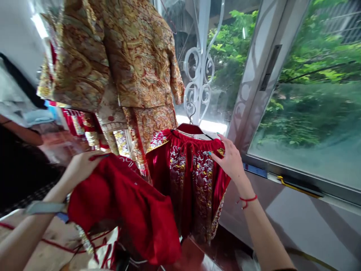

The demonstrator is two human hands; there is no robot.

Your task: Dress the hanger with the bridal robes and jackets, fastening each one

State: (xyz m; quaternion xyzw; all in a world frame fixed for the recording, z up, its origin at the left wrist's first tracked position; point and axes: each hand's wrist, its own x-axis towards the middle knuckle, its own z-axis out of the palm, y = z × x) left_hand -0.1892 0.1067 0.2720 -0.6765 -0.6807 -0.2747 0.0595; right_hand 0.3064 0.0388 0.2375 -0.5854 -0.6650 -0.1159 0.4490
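Observation:
My left hand (81, 169) is closed on a plain red garment (135, 203), which hangs down in loose folds with its lower part near the camera. Ahead of it, a red skirt (187, 177) with silver and gold embroidered bands and a tied drawstring hangs on a dark hanger (190, 129). My right hand (229, 158) grips the right end of the skirt's gathered waistband between thumb and fingers, close to the hanger's tip. The hanger's hook rises in front of the white window scrollwork.
Gold embroidered jackets (135, 56) hang behind and left of the skirt. More red and gold garments (84, 126) hang further back. The window (304, 94) and its sill (299, 184), with a yellow strip, stand at the right. A person in black (25, 162) is at the left.

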